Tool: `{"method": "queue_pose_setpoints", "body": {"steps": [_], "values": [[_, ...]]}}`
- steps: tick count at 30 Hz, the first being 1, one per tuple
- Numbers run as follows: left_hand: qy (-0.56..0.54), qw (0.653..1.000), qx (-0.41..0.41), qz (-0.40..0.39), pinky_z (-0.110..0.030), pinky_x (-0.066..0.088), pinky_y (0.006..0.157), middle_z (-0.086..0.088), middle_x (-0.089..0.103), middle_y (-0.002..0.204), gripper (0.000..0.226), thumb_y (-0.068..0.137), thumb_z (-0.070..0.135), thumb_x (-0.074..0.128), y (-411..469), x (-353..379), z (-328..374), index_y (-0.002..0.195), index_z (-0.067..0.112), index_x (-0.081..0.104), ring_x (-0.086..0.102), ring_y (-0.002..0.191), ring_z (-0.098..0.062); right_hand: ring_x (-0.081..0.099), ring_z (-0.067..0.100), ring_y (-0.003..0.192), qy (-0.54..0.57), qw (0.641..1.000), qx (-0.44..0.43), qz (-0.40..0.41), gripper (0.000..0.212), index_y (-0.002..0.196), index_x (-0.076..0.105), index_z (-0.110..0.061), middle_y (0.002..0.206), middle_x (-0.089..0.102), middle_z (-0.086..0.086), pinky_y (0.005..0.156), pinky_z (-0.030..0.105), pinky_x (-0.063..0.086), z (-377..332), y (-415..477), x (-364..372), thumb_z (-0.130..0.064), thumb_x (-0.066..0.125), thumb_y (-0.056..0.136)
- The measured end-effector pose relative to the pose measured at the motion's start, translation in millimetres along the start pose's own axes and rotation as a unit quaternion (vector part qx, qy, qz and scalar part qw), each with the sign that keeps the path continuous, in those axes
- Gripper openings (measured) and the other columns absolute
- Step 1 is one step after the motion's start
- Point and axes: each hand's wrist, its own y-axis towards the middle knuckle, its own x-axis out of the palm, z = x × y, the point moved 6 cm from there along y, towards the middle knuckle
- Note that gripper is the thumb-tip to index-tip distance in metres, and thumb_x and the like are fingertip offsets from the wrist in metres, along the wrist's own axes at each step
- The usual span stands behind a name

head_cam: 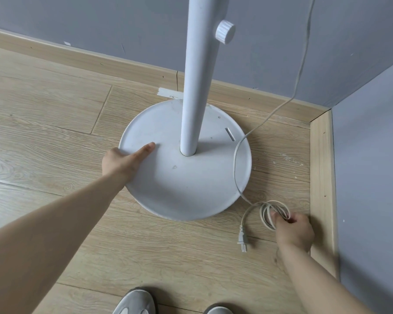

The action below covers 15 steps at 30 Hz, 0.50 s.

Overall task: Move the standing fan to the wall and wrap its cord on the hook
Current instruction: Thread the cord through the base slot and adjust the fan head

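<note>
Corner: fan base (179, 189) on floor (55, 114), far rim just beside skirting (123, 62).
Left hand (123, 162) grips base's left rim; right hand (293, 230) pinches coiled cord (267, 211), plug (242, 239) on bare floor near rim.

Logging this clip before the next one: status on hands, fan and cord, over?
Left hand grips fan base rim, thumb on top. Right hand pinches coiled cord; plug on floor. Base near wall; no hook in view.

Wood-plank floor (55, 114), white fan base (179, 189) standing on it; plug (242, 240) lying beside
</note>
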Motion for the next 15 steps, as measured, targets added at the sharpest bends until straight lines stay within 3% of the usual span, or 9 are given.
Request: {"method": "queue_pose_setpoints", "body": {"steps": [3,5,7,9,11,13,15], "values": [[-0.003,1.000,0.000,0.001,-0.031,0.045,0.072,-0.008,0.062,0.093,0.049,0.063,0.058,0.080,0,0,0,0.071,0.017,0.055,0.059,0.084,-0.026,0.059,0.034,0.094,0.025,0.997,0.045,0.051,0.041,0.115,0.057,-0.001,0.114,0.061,0.019,0.076,0.034,0.045,-4,-8,1,-0.019,0.072,0.081],[-0.005,1.000,0.001,-0.001,-0.031,0.045,0.071,-0.007,0.062,0.092,0.048,0.064,0.058,0.080,-1,0,0,0.069,0.018,0.054,0.058,0.083,-0.025,0.057,0.038,0.109,0.019,0.996,0.014,0.091,0.047,0.122,0.055,-0.004,0.123,0.057,0.017,0.088,0.045,0.049,-18,-17,0,-0.019,0.070,0.080],[-0.008,1.000,0.001,-0.001,-0.031,0.044,0.071,-0.007,0.062,0.090,0.049,0.064,0.058,0.080,0,1,0,0.069,0.017,0.054,0.058,0.083,-0.025,0.053,0.034,0.117,-0.008,0.987,-0.123,0.105,0.046,0.123,0.055,-0.007,0.126,0.057,0.013,0.097,0.047,0.044,-45,-30,2,-0.018,0.066,0.080],[-0.010,1.000,0.002,-0.001,-0.031,0.044,0.071,-0.004,0.062,0.083,0.049,0.063,0.058,0.080,0,2,-1,0.071,0.016,0.056,0.058,0.082,-0.025,0.052,0.028,0.115,-0.031,0.954,-0.283,0.099,0.038,0.118,0.059,-0.008,0.121,0.059,0.009,0.099,0.043,0.041,-76,-45,7,-0.017,0.062,0.081],[-0.013,1.000,0.002,0.000,-0.031,0.043,0.070,0.002,0.057,0.074,0.048,0.063,0.057,0.080,0,2,-1,0.068,0.016,0.055,0.058,0.081,-0.024,0.054,0.022,0.110,-0.011,0.933,-0.356,0.056,0.034,0.117,0.062,-0.007,0.116,0.061,0.007,0.095,0.033,0.041,-100,-55,15,-0.019,0.060,0.085],[-0.014,1.000,0.001,0.000,-0.031,0.044,0.070,0.003,0.057,0.072,0.047,0.063,0.056,0.081,0,3,-2,0.066,0.018,0.054,0.058,0.080,-0.024,0.057,0.015,0.102,0.041,0.952,-0.300,-0.050,0.039,0.125,0.057,-0.008,0.109,0.061,-0.001,0.089,0.025,0.042,-114,-54,29,-0.024,0.060,0.090],[-0.015,1.000,0.003,0.001,-0.031,0.045,0.071,-0.002,0.061,0.079,0.047,0.063,0.057,0.081,2,3,-3,0.067,0.018,0.055,0.059,0.081,-0.024,0.058,0.013,0.090,0.065,0.965,-0.209,-0.145,0.038,0.121,0.057,-0.007,0.090,0.059,-0.008,0.083,0.027,0.043,-118,-45,48,-0.030,0.060,0.091]]}}
